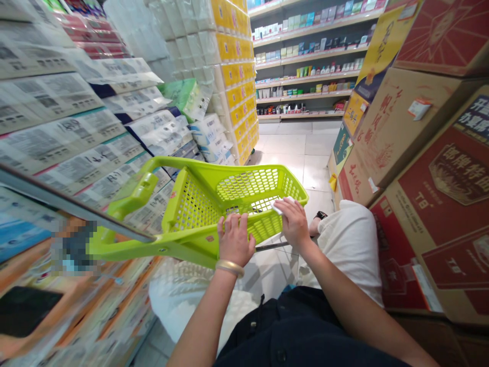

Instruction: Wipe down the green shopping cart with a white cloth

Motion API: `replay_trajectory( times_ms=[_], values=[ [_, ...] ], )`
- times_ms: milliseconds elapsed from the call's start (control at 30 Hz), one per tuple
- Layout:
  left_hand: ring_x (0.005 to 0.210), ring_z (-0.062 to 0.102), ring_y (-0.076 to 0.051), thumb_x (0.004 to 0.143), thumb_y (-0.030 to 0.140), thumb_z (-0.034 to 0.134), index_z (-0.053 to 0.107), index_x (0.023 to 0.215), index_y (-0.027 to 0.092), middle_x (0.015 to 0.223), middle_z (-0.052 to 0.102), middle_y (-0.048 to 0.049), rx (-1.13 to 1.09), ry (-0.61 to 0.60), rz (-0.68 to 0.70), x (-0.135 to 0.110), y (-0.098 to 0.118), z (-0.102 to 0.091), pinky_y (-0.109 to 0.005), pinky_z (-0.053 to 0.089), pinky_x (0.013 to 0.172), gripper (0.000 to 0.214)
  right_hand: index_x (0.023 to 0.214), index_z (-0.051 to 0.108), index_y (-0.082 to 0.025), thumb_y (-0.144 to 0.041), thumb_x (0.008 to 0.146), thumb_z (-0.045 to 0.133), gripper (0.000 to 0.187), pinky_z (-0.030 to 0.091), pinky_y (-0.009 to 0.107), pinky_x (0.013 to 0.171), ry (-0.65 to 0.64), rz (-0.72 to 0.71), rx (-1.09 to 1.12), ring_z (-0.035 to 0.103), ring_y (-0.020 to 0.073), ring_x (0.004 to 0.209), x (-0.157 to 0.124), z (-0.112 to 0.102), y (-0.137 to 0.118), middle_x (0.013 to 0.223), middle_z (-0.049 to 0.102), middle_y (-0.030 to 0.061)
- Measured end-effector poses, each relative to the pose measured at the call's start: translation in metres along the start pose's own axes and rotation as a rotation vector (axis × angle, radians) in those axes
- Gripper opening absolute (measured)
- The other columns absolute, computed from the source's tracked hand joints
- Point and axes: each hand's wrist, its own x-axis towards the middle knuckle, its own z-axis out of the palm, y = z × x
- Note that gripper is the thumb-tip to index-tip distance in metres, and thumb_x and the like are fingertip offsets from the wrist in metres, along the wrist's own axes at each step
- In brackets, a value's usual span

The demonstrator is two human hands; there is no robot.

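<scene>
Just ahead of the body, at eleven o'clock, a green wheeled basket [263, 219] is seen. Its near rim is gripped by the curled fingers of the left hand [235, 237]. At the basket's four o'clock, a white wad [277, 206] is clasped against the rim by the right hand's [293, 218] fingers. Cartons [385, 122] are stacked at two o'clock, wrapped packs [49, 97] at ten.

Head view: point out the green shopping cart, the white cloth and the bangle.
Green shopping cart [191, 250]: head view, on its near side wall.
White cloth [276, 206]: head view, on its uncovered left end.
Bangle [229, 267]: head view, on the visible middle of its band.
</scene>
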Motion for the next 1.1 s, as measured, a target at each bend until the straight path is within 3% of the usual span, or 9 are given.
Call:
replay_trajectory(
  times_ms=[100, 167, 333, 400, 500, 667, 767, 933, 1100],
  values=[
    [0.125, 0.047, -0.032, 0.079, 0.027, 0.057, 0.056, 0.128, 0.016, 0.12, 0.061, -0.0148, 0.002, 0.011, -0.001, 0.0, 0.001, 0.002, -0.051, 0.024, 0.116, 0.05, 0.114, 0.069, -0.024, -0.009, 0.088, 0.041, 0.041, 0.036, 0.051, 0.114, 0.114, 0.129, -0.043, 0.06, 0.0238, 0.124, 0.003, -0.006, 0.021, 0.117, 0.074, 0.0055],
    [0.125, 0.047, -0.032, 0.079, 0.027, 0.058, 0.056, 0.127, 0.016, 0.12, 0.061, -0.0149, 0.004, 0.02, -0.002, 0.0, 0.001, 0.004, -0.051, 0.024, 0.116, 0.05, 0.114, 0.07, -0.024, -0.008, 0.087, 0.041, 0.042, 0.036, 0.052, 0.114, 0.134, 0.146, -0.053, 0.058, 0.0243, 0.126, 0.001, -0.005, 0.02, 0.118, 0.074, 0.0054],
    [0.124, 0.048, -0.031, 0.079, 0.026, 0.059, 0.056, 0.128, 0.016, 0.12, 0.061, -0.0143, 0.011, 0.033, 0.011, 0.0, 0.001, 0.003, -0.05, 0.023, 0.116, 0.05, 0.122, 0.066, -0.026, -0.009, 0.092, 0.042, 0.042, 0.032, 0.043, 0.118, -0.03, -0.107, 0.021, 0.056, 0.0195, 0.13, -0.008, 0.009, -0.023, 0.127, 0.07, 0.0026],
    [0.124, 0.048, -0.031, 0.079, 0.026, 0.059, 0.055, 0.128, 0.016, 0.119, 0.061, -0.0141, 0.011, 0.034, 0.016, 0.0, 0.001, 0.003, -0.05, 0.024, 0.116, 0.051, 0.123, 0.066, -0.027, -0.01, 0.094, 0.042, 0.042, 0.032, 0.04, 0.119, -0.06, -0.155, 0.037, 0.056, 0.0178, 0.13, -0.009, 0.01, -0.029, 0.128, 0.069, 0.0019],
    [0.124, 0.048, -0.031, 0.079, 0.026, 0.059, 0.055, 0.128, 0.016, 0.119, 0.061, -0.0142, 0.006, 0.031, 0.019, -0.001, 0.0, 0.003, -0.049, 0.024, 0.116, 0.051, 0.121, 0.067, -0.027, -0.01, 0.095, 0.041, 0.04, 0.034, 0.041, 0.117, -0.024, -0.104, 0.015, 0.059, 0.0182, 0.127, -0.007, 0.003, -0.012, 0.126, 0.071, 0.0021],
    [0.124, 0.048, -0.031, 0.078, 0.026, 0.059, 0.056, 0.127, 0.016, 0.118, 0.061, -0.0142, -0.003, 0.029, 0.009, 0.0, 0.001, 0.005, -0.049, 0.023, 0.116, 0.05, 0.115, 0.071, -0.024, -0.009, 0.089, 0.042, 0.041, 0.038, 0.05, 0.113, 0.149, 0.091, -0.058, 0.06, 0.024, 0.123, -0.001, -0.008, 0.025, 0.117, 0.074, 0.0052],
    [0.124, 0.047, -0.031, 0.078, 0.027, 0.06, 0.056, 0.128, 0.016, 0.119, 0.061, -0.0143, -0.002, 0.031, 0.009, 0.0, 0.003, 0.005, -0.049, 0.023, 0.116, 0.051, 0.115, 0.071, -0.025, -0.009, 0.089, 0.043, 0.042, 0.036, 0.05, 0.115, 0.13, 0.081, -0.051, 0.058, 0.0239, 0.127, -0.003, -0.002, 0.013, 0.119, 0.074, 0.004],
    [0.124, 0.047, -0.031, 0.079, 0.026, 0.059, 0.054, 0.129, 0.017, 0.119, 0.061, -0.0143, 0.0, 0.034, 0.02, -0.001, 0.002, 0.004, -0.049, 0.023, 0.116, 0.051, 0.122, 0.068, -0.029, -0.012, 0.094, 0.043, 0.041, 0.033, 0.042, 0.118, -0.051, -0.138, 0.016, 0.056, 0.0185, 0.13, -0.009, 0.007, -0.018, 0.128, 0.07, 0.0008],
    [0.124, 0.048, -0.031, 0.079, 0.026, 0.059, 0.056, 0.128, 0.016, 0.119, 0.061, -0.0137, -0.009, 0.029, 0.015, -0.001, 0.001, 0.006, -0.049, 0.023, 0.116, 0.05, 0.119, 0.069, -0.025, -0.01, 0.092, 0.042, 0.041, 0.037, 0.047, 0.115, 0.093, -0.009, -0.068, 0.059, 0.0217, 0.126, -0.005, -0.006, 0.018, 0.121, 0.073, 0.0035]
  ],
)
